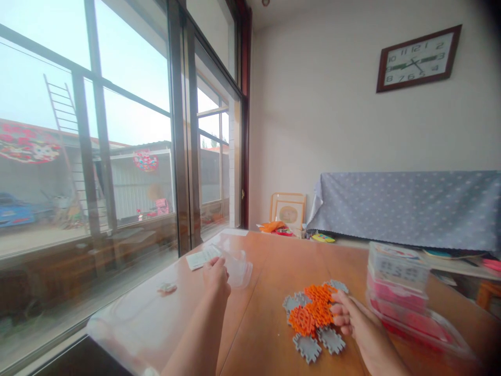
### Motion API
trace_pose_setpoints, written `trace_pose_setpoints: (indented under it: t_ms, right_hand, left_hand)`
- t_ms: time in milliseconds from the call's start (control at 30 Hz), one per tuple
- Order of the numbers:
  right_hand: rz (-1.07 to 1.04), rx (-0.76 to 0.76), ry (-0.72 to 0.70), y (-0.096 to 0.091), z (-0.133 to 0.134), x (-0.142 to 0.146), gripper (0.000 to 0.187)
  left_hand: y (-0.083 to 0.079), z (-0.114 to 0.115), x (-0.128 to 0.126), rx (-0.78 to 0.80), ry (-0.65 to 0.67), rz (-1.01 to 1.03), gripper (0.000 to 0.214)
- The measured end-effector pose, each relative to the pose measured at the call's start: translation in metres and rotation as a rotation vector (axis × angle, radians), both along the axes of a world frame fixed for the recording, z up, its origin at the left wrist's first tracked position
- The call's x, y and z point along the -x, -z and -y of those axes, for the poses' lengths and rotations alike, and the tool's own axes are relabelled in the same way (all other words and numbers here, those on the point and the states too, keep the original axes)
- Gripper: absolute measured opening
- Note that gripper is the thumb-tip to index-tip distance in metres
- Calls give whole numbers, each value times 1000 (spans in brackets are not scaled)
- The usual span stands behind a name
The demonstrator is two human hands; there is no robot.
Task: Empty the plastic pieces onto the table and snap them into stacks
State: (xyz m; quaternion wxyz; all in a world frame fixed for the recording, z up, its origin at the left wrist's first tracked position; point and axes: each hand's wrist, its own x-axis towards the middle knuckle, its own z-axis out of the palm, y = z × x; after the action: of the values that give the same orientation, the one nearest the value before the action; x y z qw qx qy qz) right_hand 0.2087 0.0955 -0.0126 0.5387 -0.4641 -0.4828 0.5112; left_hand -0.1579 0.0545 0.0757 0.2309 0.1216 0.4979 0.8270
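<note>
A flat cluster of interlocked orange and grey toothed tiles (313,316) was recorded on the worktop (266,339), touched edgewise by the curled right grip (352,318), hold undeterminable, while the left grip (216,274) was closed on a clear tub (240,267).

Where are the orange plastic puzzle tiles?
In the head view, the orange plastic puzzle tiles lie on the right of the wooden table among grey plastic tiles, touching the right hand, left of stacked pink boxes.

Fingertips of left hand (215,274) unseen

Home living room: wall clock (418,58), covered sofa (407,209).
</note>
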Motion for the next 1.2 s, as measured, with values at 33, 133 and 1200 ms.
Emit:
trace_pose_setpoints:
  t_ms: [33, 133, 1200]
  right_hand:
    - [-10, -1, 10, -1, 0, 0, 63]
    - [-35, -18, 50, -4, -2, -3, 62]
    - [936, -496, 57, 24, -11, 11, 34]
  left_hand:
    - [1, 2, -3, 9, -12, -22, 29]
    - [6, 4, -22, 15, -18, -126, 27]
    - [78, -40, -106, 471, 534, -1222, 18]
